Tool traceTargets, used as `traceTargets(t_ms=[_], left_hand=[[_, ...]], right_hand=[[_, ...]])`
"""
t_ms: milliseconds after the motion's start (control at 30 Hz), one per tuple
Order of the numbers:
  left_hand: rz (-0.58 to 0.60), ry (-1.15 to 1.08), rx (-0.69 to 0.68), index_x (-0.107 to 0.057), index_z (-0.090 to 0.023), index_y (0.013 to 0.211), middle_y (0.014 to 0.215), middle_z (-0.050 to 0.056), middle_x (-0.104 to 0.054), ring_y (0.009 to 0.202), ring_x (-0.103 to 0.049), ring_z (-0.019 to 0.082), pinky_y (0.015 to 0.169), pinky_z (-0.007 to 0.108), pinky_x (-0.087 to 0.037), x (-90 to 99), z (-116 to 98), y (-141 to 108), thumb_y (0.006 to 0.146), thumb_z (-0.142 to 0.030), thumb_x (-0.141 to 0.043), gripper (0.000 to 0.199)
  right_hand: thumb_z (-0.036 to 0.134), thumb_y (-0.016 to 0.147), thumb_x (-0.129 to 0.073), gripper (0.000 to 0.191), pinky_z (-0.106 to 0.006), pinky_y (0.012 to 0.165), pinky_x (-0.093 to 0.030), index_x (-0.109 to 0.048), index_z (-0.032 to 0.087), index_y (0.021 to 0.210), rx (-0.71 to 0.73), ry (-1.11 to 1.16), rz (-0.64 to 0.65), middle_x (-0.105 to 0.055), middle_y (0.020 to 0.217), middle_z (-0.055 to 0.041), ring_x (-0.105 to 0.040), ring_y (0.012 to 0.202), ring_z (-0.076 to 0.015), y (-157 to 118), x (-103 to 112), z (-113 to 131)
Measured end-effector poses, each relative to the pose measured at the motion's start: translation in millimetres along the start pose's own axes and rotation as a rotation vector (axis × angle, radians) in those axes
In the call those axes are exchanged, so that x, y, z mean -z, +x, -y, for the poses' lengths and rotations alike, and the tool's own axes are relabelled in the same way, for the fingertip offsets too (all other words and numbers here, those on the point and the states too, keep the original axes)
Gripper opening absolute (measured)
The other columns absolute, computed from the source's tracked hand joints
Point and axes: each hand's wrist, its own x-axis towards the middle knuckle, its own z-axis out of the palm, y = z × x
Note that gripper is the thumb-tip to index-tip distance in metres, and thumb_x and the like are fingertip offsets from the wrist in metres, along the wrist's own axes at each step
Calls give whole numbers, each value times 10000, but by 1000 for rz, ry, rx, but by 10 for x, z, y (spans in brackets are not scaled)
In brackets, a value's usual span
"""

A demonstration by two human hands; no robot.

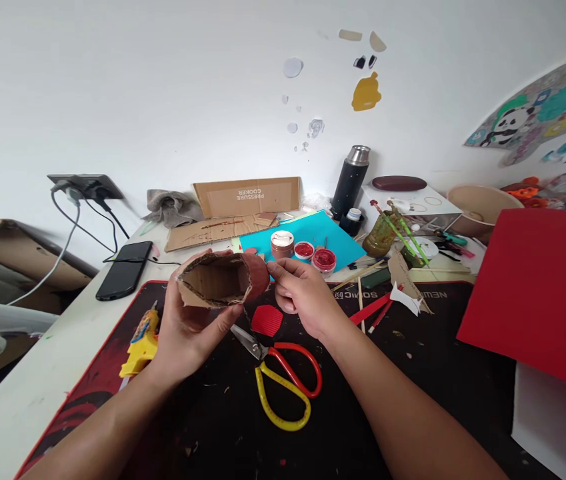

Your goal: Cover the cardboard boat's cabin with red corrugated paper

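Note:
My left hand (187, 333) is wrapped round a hollow cardboard piece (217, 280), its open end facing me and its right side reddish brown. At that right side, my right hand (300, 290) pinches with thumb and forefinger against the edge; what lies between the fingertips is too small to make out. Below the hands, a ridged red piece (267, 321) lies on the black mat (213, 427). Scissors (283, 383) with one red and one yellow handle rest just under it, blades partly beneath the cardboard piece.
A yellow glue gun (141, 343) and a phone (125, 270) lie left. Paint jars (323, 260) stand on blue sheet (340, 237) ahead, near a black flask (350, 181) and a brush jar (381, 233). Red sheet (537, 293) juts in at right.

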Motion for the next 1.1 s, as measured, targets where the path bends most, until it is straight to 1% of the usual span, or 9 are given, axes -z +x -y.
traceTargets(t_ms=[67,167,367,533,633,733,867,967,1100], left_hand=[[-7,21,-16,-677,-308,1360,1442,98,-763,1371,-720,390,1189,549,-598,39,57,-3,765,-302,-1012,683],[3,28,-17,-696,-363,1349,1461,77,-762,1370,-722,406,1190,581,-603,80,121,-15,775,-317,-1006,654],[40,-27,-14,-662,-421,1467,1485,58,-759,1550,-570,434,1302,640,-490,47,81,-29,806,-313,-989,745],[46,-23,19,-701,-378,1375,1459,66,-765,1537,-578,429,1311,599,-479,33,35,-25,820,-325,-978,622],[17,-32,9,-692,-342,1403,1494,82,-738,1493,-617,420,1265,549,-531,35,38,-25,804,-278,-985,670],[52,21,-51,-628,-306,1497,1567,115,-681,1496,-618,385,1257,517,-531,52,73,-27,823,-238,-967,757],[125,114,-171,-552,-266,1564,1592,175,-638,1480,-635,368,1219,543,-559,88,138,-15,873,-219,-922,785],[151,166,-249,-515,-285,1599,1601,184,-614,1485,-631,366,1223,568,-551,112,165,7,892,-194,-897,808],[158,237,-334,-530,-302,1594,1578,180,-611,1478,-630,370,1233,583,-536,146,174,27,882,-175,-900,813]], right_hand=[[639,741,-957,525,-231,418,-163,-664,209,812,-18,13,7,-328,534,137,-282,437,-55,-6,1,12],[659,731,-963,563,-234,423,-159,-621,214,768,-35,32,14,-337,537,134,-303,425,-51,-15,4,30],[664,675,-997,590,-236,426,-152,-631,209,761,-60,47,5,-362,518,134,-307,414,-47,-16,1,28],[652,670,-1003,584,-236,431,-147,-633,209,762,-63,56,1,-364,519,135,-310,420,-48,-11,-3,17],[651,679,-998,583,-237,433,-142,-625,209,760,-65,60,4,-364,520,136,-304,420,-46,-11,-6,16],[654,685,-996,585,-234,437,-137,-629,205,768,-71,65,19,-370,526,135,-295,425,-41,-17,-9,26],[668,706,-984,616,-242,430,-133,-564,218,714,-71,61,29,-374,522,127,-289,422,-41,-25,-11,37],[674,736,-968,632,-242,431,-137,-525,224,697,-86,54,39,-379,515,121,-297,415,-44,-32,-18,35],[674,719,-978,625,-234,430,-135,-546,221,725,-125,75,46,-389,509,123,-278,417,-43,-42,-35,23]])
